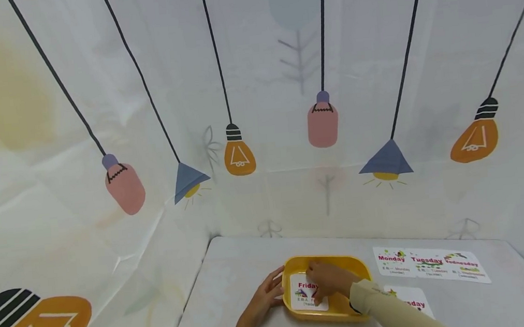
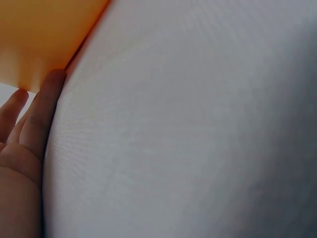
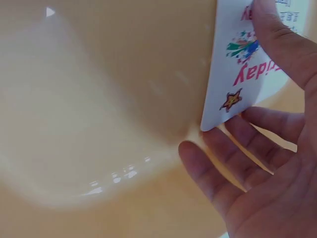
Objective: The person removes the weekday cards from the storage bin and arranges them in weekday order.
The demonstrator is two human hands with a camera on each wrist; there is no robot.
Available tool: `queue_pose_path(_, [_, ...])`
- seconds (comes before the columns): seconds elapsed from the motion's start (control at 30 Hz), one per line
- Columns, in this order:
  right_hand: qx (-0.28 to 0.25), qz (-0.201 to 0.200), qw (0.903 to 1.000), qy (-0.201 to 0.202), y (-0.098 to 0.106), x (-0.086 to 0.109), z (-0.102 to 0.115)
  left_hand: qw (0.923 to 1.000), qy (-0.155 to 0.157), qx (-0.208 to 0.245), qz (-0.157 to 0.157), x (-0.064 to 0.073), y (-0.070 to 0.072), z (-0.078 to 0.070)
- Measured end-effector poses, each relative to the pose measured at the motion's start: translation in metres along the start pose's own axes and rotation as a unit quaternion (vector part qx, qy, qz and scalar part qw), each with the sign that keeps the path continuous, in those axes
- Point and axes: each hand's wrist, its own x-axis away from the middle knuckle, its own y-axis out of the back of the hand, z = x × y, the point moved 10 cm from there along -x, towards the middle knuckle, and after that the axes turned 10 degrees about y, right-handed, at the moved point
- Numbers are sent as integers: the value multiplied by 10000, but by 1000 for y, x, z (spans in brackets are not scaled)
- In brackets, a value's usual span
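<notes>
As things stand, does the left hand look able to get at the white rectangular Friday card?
Probably not directly: the left hand touches the outside of the yellow plastic tray, whose wall stands between, and the right hand holds the white card.

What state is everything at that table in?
Yellow tray: upright on the table
Friday card: in the tray, pinched by the right hand
Monday card: face up
Tuesday card: face up
Wednesday card: face up
Card ending "sday": face up, partly hidden by the right sleeve
Left hand: touching the tray's side
</notes>
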Motion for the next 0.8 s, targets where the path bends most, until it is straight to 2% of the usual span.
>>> queue_pose_path(0.3, [-57,29,9999,-106,4,1,3,10000,-47,-67,39,1,1,-1])
queue_pose_path(0.57, [534,-158,9983,190,4,1,8,9999,-117,-59,80,1,0,-1])
queue_pose_path(0.73, [767,-269,9965,181,9,4,12,9997,-141,-118,151,3,-3,-1])
queue_pose_path(0.8, [1014,-301,9943,168,11,4,13,9995,-197,-157,171,3,-3,-3])
